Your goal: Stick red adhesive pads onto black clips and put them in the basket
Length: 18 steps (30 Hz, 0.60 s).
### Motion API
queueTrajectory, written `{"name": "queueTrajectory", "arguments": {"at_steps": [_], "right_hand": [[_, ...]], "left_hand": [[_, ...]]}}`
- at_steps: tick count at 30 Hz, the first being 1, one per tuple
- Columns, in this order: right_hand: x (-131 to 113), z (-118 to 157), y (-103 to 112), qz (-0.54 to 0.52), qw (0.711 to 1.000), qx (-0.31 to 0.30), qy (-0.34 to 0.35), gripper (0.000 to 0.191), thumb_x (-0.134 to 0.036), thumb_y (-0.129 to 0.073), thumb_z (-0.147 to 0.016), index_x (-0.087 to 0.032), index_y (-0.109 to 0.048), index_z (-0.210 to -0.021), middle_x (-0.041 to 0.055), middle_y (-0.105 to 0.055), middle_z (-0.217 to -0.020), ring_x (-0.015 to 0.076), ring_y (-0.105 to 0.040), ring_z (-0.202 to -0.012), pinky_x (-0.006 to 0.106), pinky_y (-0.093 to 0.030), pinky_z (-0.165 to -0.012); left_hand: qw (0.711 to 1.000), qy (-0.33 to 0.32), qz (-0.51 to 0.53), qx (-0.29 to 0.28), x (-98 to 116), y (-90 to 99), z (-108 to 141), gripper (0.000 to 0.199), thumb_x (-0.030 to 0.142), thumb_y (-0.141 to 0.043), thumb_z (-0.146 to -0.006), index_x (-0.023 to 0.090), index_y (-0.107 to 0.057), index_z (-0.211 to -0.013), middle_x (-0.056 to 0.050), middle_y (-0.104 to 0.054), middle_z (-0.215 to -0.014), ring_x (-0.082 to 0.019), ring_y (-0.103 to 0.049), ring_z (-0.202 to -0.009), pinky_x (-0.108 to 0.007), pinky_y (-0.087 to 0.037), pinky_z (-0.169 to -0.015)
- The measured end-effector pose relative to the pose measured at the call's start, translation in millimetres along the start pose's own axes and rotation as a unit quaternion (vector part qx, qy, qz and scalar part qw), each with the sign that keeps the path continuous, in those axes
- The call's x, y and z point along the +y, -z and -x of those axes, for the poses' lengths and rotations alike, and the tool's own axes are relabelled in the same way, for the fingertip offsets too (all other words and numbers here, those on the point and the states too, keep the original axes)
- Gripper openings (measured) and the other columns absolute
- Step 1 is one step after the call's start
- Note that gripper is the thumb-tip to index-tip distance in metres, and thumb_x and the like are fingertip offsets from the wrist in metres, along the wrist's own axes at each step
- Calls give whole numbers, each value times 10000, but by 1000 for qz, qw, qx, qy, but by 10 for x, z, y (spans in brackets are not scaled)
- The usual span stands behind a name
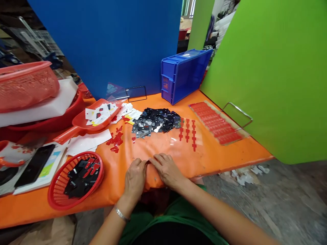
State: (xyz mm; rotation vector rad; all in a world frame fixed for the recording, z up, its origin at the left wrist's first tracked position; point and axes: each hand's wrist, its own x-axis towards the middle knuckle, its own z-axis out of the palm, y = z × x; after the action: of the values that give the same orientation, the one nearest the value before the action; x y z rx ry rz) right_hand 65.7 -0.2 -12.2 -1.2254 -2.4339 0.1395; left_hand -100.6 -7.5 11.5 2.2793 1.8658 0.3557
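Observation:
My left hand (pixel 135 176) and my right hand (pixel 167 170) meet at the front edge of the orange-covered table (pixel 209 157). Their fingers are closed and the fingertips come together over a small dark spot, mostly hidden, that I cannot make out. Beyond them lies a heap of flat black pieces (pixel 160 120). Left of it is a small pile of red cut pieces (pixel 116 141). To the right, red T-shaped pieces (pixel 187 131) lie in columns. A red basket (pixel 55 190) near my left hand holds black pieces, some with red on them.
A red scoop (pixel 76 124) with white printed cards lies at the left, near a phone (pixel 34 165) and stacked baskets (pixel 28 85). A blue bin (pixel 168 80) stands on its side at the back. A red sheet (pixel 217 122) lies right. Blue (pixel 114 44) and green (pixel 276 78) panels enclose the table.

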Motion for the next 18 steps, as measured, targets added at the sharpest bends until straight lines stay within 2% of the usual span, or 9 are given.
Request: {"name": "queueTrajectory", "arguments": {"at_steps": [3,6,9,11,14,18], "right_hand": [[-60,0,32,-20,1000,4,-11,373,-177,-400,-911,-188,-485,-1274,132,-549,-1181,259,-450,-1054,407,-413,-821],[-21,27,100,-80,994,54,-46,347,-173,-430,-893,-179,-497,-1233,124,-569,-1139,244,-474,-1037,399,-417,-849],[257,127,256,-137,971,139,-142,218,-173,-465,-866,-163,-558,-1063,103,-598,-995,220,-509,-946,361,-428,-837],[548,239,397,-126,952,163,-228,114,-164,-468,-845,-175,-576,-881,80,-586,-868,211,-517,-859,341,-431,-783],[965,415,579,-72,934,151,-317,100,-132,-468,-804,-172,-551,-766,72,-558,-804,206,-515,-802,331,-419,-764],[1224,507,672,-41,924,100,-366,109,-115,-472,-784,-170,-554,-739,65,-549,-804,191,-518,-791,305,-408,-762]], "left_hand": [[1000,-3,-6,6,-2,-13,12,305,262,-364,-925,199,-656,-989,-61,-560,-803,-178,-557,-711,-265,-408,-612],[1000,5,27,0,-43,6,3,299,287,-381,-912,204,-656,-998,-58,-569,-800,-177,-563,-685,-264,-405,-584],[994,25,108,0,-95,56,-50,279,305,-411,-889,192,-656,-962,-56,-596,-810,-189,-580,-727,-276,-427,-633],[981,52,187,5,-86,86,-113,250,320,-442,-868,187,-644,-928,-53,-621,-848,-193,-588,-774,-284,-440,-678],[935,92,341,-19,47,89,-244,236,378,-492,-834,177,-610,-873,-28,-621,-781,-174,-587,-731,-269,-457,-661],[820,126,551,-93,416,8,-465,298,451,-567,-763,158,-547,-813,-9,-600,-700,-151,-587,-656,-267,-494,-618]]}}
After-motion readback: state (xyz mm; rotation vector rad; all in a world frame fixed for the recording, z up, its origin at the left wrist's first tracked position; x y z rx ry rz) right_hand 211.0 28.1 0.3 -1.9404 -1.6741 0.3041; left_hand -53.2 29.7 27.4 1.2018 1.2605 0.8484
